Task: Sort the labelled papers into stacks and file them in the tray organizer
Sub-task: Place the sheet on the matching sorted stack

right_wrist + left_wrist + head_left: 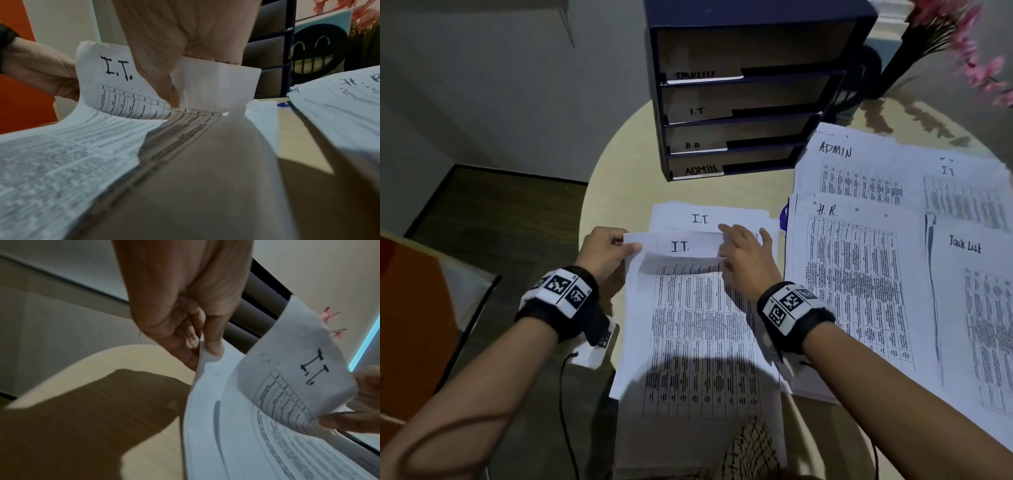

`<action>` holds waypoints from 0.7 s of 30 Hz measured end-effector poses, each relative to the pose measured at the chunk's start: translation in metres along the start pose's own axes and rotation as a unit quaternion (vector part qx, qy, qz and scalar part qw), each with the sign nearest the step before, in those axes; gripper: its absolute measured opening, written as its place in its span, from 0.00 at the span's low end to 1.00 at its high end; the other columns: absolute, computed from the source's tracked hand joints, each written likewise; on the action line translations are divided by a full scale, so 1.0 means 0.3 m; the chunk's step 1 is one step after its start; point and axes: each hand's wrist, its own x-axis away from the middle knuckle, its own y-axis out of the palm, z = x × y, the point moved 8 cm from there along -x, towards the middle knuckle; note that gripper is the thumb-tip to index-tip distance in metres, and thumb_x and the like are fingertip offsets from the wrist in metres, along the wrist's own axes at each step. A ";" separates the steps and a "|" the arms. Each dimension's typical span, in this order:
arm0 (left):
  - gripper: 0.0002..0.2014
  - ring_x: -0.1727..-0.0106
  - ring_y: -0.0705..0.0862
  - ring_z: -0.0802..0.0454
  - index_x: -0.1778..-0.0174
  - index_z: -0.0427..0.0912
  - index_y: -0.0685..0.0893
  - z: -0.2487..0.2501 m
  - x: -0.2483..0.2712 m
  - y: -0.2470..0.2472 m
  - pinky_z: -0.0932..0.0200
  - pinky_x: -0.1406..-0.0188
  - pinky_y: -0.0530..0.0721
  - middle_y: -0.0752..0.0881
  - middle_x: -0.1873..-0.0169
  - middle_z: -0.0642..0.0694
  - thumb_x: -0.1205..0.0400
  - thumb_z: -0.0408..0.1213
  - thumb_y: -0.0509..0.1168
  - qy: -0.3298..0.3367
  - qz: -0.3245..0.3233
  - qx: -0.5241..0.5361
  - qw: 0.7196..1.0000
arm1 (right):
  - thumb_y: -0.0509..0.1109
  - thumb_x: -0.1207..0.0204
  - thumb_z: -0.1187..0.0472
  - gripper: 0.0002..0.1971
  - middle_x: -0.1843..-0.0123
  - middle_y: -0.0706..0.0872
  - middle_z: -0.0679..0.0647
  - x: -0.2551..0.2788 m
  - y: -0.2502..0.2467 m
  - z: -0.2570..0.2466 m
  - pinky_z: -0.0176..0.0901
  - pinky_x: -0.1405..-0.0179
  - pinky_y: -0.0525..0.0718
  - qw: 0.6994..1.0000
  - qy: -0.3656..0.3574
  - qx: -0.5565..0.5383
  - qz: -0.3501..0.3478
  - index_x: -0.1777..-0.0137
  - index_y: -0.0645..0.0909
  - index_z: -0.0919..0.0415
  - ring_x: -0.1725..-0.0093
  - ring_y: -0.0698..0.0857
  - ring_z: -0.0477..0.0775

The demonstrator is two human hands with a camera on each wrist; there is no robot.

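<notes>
A printed sheet labelled I.T. (690, 308) (292, 379) (115, 84) lies over another I.T. sheet (709, 217) on the round table, its top edge curled upward. My left hand (606, 248) (185, 318) pinches its top left corner between thumb and fingers. My right hand (744, 255) (174, 48) grips the top right edge, thumb on the printed face and fingers behind. Stacks labelled ADMIN (852, 171), H.R. (856, 284) (339, 100), I.T. (959, 192) and Task List (976, 308) lie to the right. The dark tray organizer (743, 92) stands behind, its slots marked Task List, I.T., H.R., ADMIN.
The beige round table (619, 192) ends just left of my left hand, with dark floor beyond. Pink flowers (969, 44) in a dark vase stand at the back right. An orange chair (410, 325) is at the left. A blue object (784, 217) peeks out beside the H.R. stack.
</notes>
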 end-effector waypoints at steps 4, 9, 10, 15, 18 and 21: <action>0.22 0.74 0.63 0.50 0.80 0.38 0.67 0.039 0.015 -0.017 0.57 0.73 0.60 0.66 0.79 0.45 0.27 0.32 0.73 -0.001 0.083 -0.050 0.995 | 0.67 0.28 0.70 0.09 0.19 0.65 0.60 0.011 0.005 -0.014 0.70 0.24 0.54 1.000 -0.027 -0.004 -0.003 0.49 0.83 0.67 0.19 0.63 0.61; 0.25 0.76 0.71 0.51 0.80 0.41 0.63 0.035 0.007 -0.008 0.61 0.78 0.62 0.68 0.80 0.44 0.29 0.29 0.74 -0.001 0.091 -0.024 0.996 | 0.66 0.27 0.68 0.16 0.20 0.66 0.59 0.011 -0.021 -0.046 0.69 0.24 0.56 0.999 -0.031 -0.027 0.016 0.39 0.79 0.64 0.21 0.66 0.59; 0.23 0.76 0.75 0.50 0.80 0.41 0.65 0.023 0.000 -0.004 0.61 0.77 0.64 0.71 0.81 0.45 0.29 0.26 0.72 -0.001 0.083 -0.019 0.996 | 0.65 0.27 0.67 0.20 0.20 0.66 0.57 0.008 -0.025 -0.056 0.66 0.23 0.56 0.999 -0.032 -0.036 0.012 0.34 0.76 0.62 0.22 0.67 0.57; 0.11 0.72 0.75 0.52 0.69 0.26 0.80 0.027 -0.001 0.055 0.58 0.66 0.71 0.80 0.77 0.45 0.21 0.27 0.64 0.004 -0.023 0.108 0.994 | 0.66 0.24 0.59 0.30 0.23 0.70 0.53 -0.032 -0.045 -0.087 0.56 0.28 0.62 0.995 -0.007 -0.097 -0.026 0.23 0.61 0.55 0.27 0.70 0.58; 0.19 0.79 0.79 0.55 0.65 0.30 0.83 0.047 0.026 0.072 0.65 0.75 0.76 0.82 0.80 0.45 0.17 0.43 0.60 -0.023 -0.033 0.196 0.980 | 0.68 0.27 0.61 0.32 0.24 0.69 0.53 -0.042 -0.076 -0.095 0.54 0.33 0.64 0.992 -0.020 -0.123 0.004 0.23 0.62 0.54 0.29 0.72 0.56; 0.18 0.75 0.83 0.54 0.64 0.33 0.83 0.024 0.031 0.072 0.68 0.70 0.81 0.85 0.77 0.48 0.17 0.44 0.60 -0.062 -0.011 0.229 0.971 | 0.69 0.31 0.65 0.28 0.31 0.76 0.55 -0.011 -0.106 -0.101 0.51 0.41 0.64 0.988 -0.050 -0.136 0.062 0.29 0.71 0.56 0.36 0.77 0.54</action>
